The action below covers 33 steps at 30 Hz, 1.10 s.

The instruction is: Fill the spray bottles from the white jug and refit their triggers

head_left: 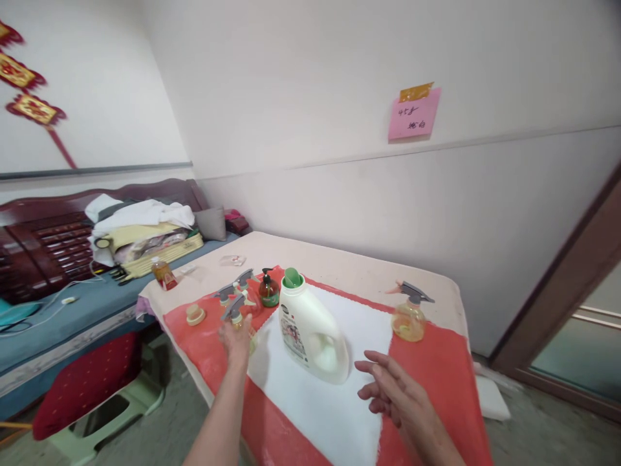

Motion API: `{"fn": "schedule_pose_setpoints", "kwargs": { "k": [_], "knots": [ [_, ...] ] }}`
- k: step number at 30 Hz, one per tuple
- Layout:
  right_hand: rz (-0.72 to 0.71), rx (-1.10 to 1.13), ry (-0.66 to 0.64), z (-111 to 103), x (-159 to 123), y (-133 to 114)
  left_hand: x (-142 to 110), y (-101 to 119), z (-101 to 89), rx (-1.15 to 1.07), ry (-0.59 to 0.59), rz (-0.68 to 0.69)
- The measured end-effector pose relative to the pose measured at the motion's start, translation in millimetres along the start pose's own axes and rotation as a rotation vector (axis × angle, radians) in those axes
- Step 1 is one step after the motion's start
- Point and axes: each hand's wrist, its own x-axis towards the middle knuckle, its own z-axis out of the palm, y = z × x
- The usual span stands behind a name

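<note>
My left hand (235, 342) is wrapped round a clear spray bottle (237, 317) with a grey trigger head, at the left of the white cloth (291, 401). Two more trigger heads show just behind it. My right hand (391, 391) hovers with fingers apart, holding nothing, right of a large cream detergent jug (313, 333). The jug stands upright on the white cloth, its green cap (292, 278) on top. Beside the jug is a brown-green pump bottle (268, 290). Another spray bottle (408, 320), holding yellowish liquid, stands at the right on the red cloth (439, 375).
A beige lid-like object (195, 314) lies on the red cloth's left. An amber bottle (163, 274) stands at the table's left edge. Left of the table are a red-topped stool (90, 382) and a wooden bench with piled bedding (145, 226). A wall runs behind the table.
</note>
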Motion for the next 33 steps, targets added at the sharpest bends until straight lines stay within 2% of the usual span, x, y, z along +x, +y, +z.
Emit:
{"fn": "schedule_pose_setpoints", "kwargs": {
  "k": [3,6,9,12,15,18,22,25,29,33],
  "knots": [
    [-0.014,0.02,0.004,-4.5,2.1,-3.0,-2.6,2.1,1.3,0.06,0.093,-0.032],
    [-0.039,0.055,0.045,-16.1,8.3,-9.7,-8.2,14.6,-3.1,0.068,0.188,-0.024],
    [-0.12,0.107,0.169,-38.1,18.3,-20.2,-21.0,34.4,-14.0,0.031,0.269,0.059],
    [-0.234,0.123,0.339,-65.4,29.6,-30.4,-46.6,56.9,-23.3,-0.066,0.278,0.168],
    [-0.317,0.056,0.491,-89.7,44.0,-32.0,-82.7,79.0,-22.9,-0.294,0.176,0.334],
    [-0.358,-0.08,0.606,-107.1,66.2,-19.9,-118.4,95.8,-14.5,-0.433,0.05,0.455],
    [-0.362,-0.312,0.645,-120.6,103.0,8.7,-151.3,102.1,-3.2,-0.502,-0.107,0.524],
    [-0.385,-0.467,0.613,-125.0,126.5,27.5,-168.7,99.3,0.7,-0.52,-0.215,0.503],
    [-0.411,-0.622,0.555,-126.8,147.3,40.3,-188.4,96.9,3.3,-0.526,-0.329,0.357],
    [-0.412,-0.736,0.582,-129.9,155.2,41.9,-196.3,95.3,5.9,-0.367,-0.465,0.29]
  ]
}}
